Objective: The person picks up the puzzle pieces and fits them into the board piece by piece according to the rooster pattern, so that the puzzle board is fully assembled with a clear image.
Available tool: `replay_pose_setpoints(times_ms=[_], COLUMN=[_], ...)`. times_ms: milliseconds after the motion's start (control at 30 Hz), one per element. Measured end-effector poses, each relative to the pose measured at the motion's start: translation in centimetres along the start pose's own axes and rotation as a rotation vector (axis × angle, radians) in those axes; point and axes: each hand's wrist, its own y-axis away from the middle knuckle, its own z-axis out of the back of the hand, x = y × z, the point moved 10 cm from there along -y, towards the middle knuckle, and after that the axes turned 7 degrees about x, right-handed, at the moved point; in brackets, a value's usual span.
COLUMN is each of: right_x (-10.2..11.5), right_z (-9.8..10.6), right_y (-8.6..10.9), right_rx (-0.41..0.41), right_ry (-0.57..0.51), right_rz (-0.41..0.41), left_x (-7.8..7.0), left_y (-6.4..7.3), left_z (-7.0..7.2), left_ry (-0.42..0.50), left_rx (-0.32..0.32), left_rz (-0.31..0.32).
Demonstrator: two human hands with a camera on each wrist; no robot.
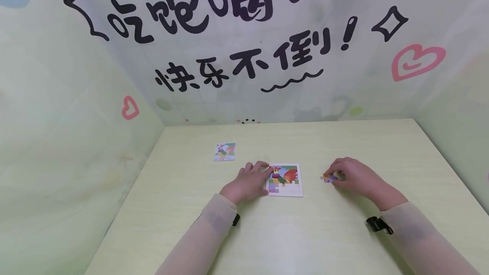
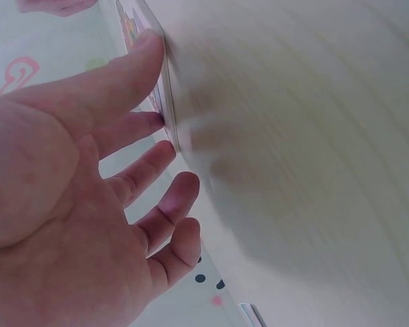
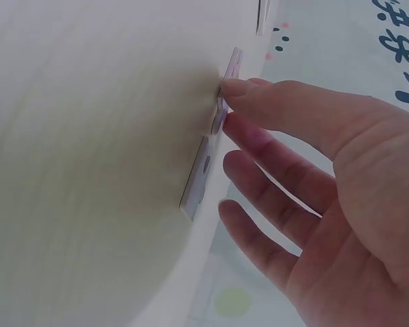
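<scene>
A white-framed jigsaw puzzle board [image 1: 292, 190] lies on the table, its rooster picture partly filled and its lower right bare. My left hand [image 1: 248, 183] rests at the board's left side. In the left wrist view, the thumb [image 2: 146, 58] and nearest fingertips touch the board's edge while the other fingers lie loosely bent. To the right of the board, my right hand [image 1: 353, 175] pinches a puzzle piece [image 3: 233, 65] between thumb and index finger, low over the table. Another flat puzzle piece [image 3: 196, 180] lies beneath the fingers. The hand partly hides these pieces.
A small rooster picture card [image 1: 224, 151] lies on the table [image 1: 183, 181] to the left, behind the board. A printed backdrop [image 1: 244, 101] stands along the table's back edge, with panels on both sides. Each wrist wears a black camera mount [image 1: 379, 225].
</scene>
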Motion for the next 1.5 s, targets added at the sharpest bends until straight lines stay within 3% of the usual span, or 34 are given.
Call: replay_pose_setpoints(times_ms=[233, 533, 1500], right_x=[0.2, 0.5, 2.2], right_z=[-0.1, 0.0, -0.4], right_y=[0.0, 0.1, -0.3], right_rx=[0.021, -0.011, -0.06], right_ry=[0.012, 0.095, 0.041], right_rz=[0.029, 0.047, 0.034], left_x=[-0.3, -0.3, -0.3], left_y=[0.3, 0.3, 0.3], left_z=[0.3, 0.3, 0.2], left_ry=[-0.032, -0.023, -0.024], left_rx=[0.008, 0.008, 0.007], left_rz=[-0.007, -0.001, 0.005])
